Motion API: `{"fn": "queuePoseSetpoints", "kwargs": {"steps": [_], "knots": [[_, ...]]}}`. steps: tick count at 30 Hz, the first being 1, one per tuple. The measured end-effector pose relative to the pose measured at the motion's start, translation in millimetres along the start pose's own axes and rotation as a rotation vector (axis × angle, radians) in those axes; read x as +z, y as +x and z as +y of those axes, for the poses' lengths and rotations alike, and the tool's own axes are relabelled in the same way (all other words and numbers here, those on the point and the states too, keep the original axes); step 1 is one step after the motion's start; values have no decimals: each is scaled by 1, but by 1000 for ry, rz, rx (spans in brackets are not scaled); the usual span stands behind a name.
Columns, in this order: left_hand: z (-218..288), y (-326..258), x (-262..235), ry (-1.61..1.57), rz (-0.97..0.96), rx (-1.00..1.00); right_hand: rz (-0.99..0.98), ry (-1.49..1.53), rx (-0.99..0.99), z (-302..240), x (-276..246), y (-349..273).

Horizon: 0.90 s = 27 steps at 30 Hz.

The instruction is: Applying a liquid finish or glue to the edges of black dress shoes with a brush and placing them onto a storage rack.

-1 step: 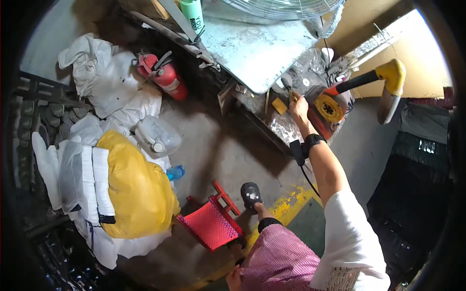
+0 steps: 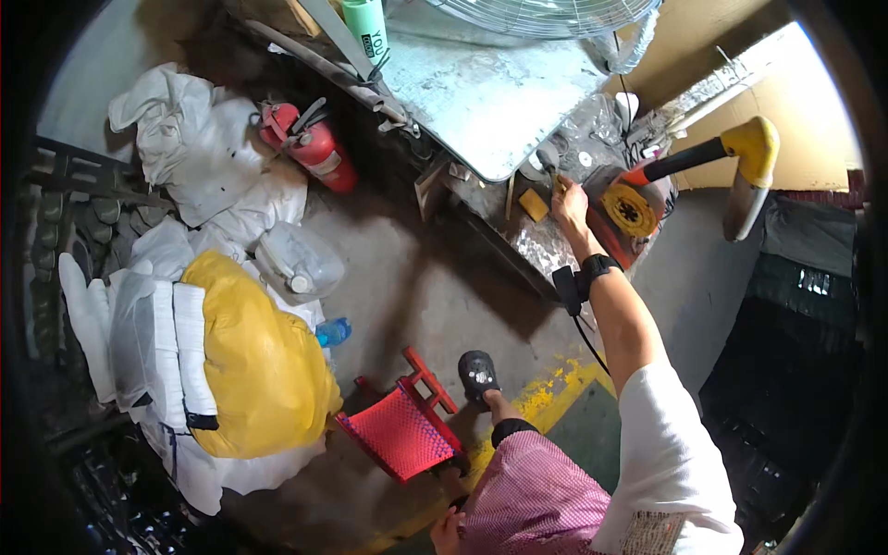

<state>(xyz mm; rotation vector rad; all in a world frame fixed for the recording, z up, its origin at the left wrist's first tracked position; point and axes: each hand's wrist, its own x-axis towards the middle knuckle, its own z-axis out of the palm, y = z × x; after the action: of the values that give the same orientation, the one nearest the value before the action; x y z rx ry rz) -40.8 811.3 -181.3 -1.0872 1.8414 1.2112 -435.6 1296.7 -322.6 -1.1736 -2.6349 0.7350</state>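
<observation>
My right arm reaches up to a low, cluttered workbench [image 2: 532, 268]. There my right hand [image 2: 571, 205] is closed on a slim tool with a yellowish handle [image 2: 558, 178]; its far end is too small to make out. A yellow block [image 2: 533, 204] lies just left of the hand. To its right stands an orange machine with a round yellow disc [image 2: 630, 209]. At the lower edge my left hand [image 2: 447, 532] hangs beside the pink checked cloth [image 2: 536, 481]. It is partly cut off, and its finger pose is unclear.
A white-topped table [image 2: 490, 92] with a wire fan [image 2: 546, 14] adjoins the bench. A red woven stool [image 2: 402, 430] stands near my foot. On the left are a yellow bag [image 2: 264, 361], a clear plastic jug [image 2: 301, 264] and a red fire extinguisher [image 2: 310, 143]. A yellow-and-black handle [image 2: 712, 153] juts out right.
</observation>
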Motion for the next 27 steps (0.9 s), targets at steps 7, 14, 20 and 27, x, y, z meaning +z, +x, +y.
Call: {"fn": "queuePoseSetpoints", "kwargs": {"steps": [7,14,20,27], "knots": [[18,12,17,-268,-45,-156,-66,-88,-22,17,18,47],[83,-11,30,-181,66,-135,-69,43,-50,12,17,22],[17,23,22,-267,-16,-147,16,722,283,59,6,32],[23,9,12,-338,23,-236,-235,1424,598,31,-14,-9]]}}
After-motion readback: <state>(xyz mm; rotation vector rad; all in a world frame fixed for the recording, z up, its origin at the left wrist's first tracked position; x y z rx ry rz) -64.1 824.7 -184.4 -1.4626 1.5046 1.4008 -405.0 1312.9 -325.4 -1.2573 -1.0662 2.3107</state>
